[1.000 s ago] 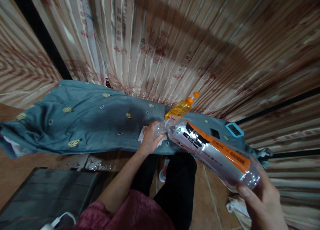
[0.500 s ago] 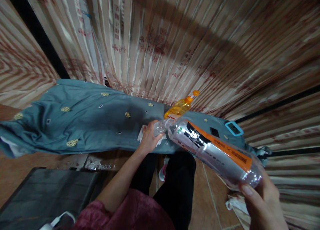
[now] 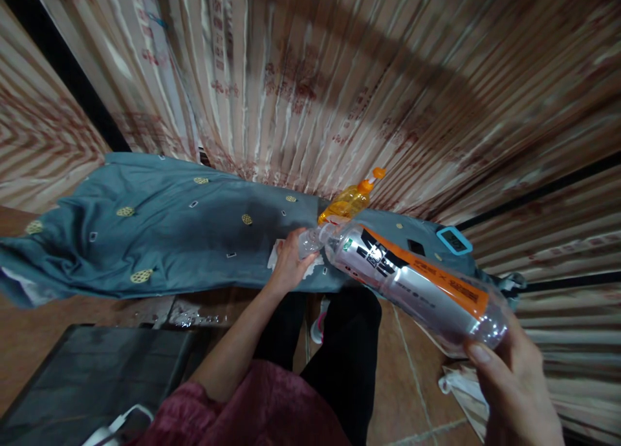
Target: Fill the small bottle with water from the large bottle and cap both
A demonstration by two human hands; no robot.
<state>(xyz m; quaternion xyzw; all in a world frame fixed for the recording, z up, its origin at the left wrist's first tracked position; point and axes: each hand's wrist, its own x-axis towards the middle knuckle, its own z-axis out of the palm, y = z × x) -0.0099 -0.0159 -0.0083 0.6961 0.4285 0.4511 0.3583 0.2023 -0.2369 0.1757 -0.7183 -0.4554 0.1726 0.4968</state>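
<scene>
My right hand (image 3: 517,375) grips a large clear plastic bottle (image 3: 412,284) by its base. The bottle has an orange, silver and black label and is tilted, its neck pointing left. My left hand (image 3: 291,262) is closed around a small clear container (image 3: 309,242), whose exact kind I cannot make out. The bottle's mouth meets the rim of this container. White tissue (image 3: 274,253) lies under my left hand on the blue-grey patterned cloth (image 3: 194,252). Just behind the bottle's neck stands a pump bottle (image 3: 347,203) of yellow liquid with an orange top.
A blue-framed digital clock (image 3: 455,240) sits on the cloth at the right. Pleated curtains (image 3: 301,84) hang behind the cloth-covered surface. At the lower left is a dark flat-topped piece (image 3: 97,368) with a white cable (image 3: 123,420). Crumpled clear plastic (image 3: 194,313) lies near it.
Both hands keep their holds, and the bottle's mouth stays at the small container. The view has shifted slightly, and the bottle's tilt looks almost the same.
</scene>
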